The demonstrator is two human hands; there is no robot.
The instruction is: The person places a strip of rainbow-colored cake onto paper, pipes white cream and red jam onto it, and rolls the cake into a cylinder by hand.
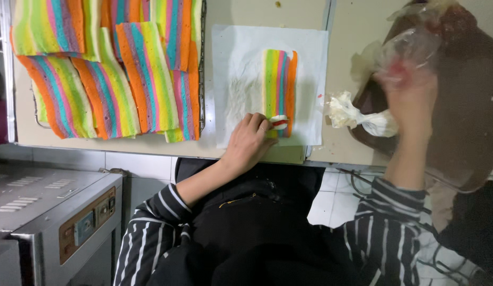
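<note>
A strip of rainbow-striped sponge cake [278, 85] lies on a white sheet of paper [241, 69] on the counter. My left hand [249, 140] rests at the strip's near end, its fingers touching a small blob of cream with a red piece [278, 122]. My right hand [410, 98] is raised over a dark brown tray [469, 106] and grips a crumpled clear plastic bag [410, 45]. A white piping bag of cream [357, 115] lies on the tray's left edge, below that hand.
Several rainbow-striped cake sheets [108, 74] overlap on a wire rack [202, 63] at the left. A metal machine with a control panel [50, 212] stands below the counter on the left. White tiles front the counter.
</note>
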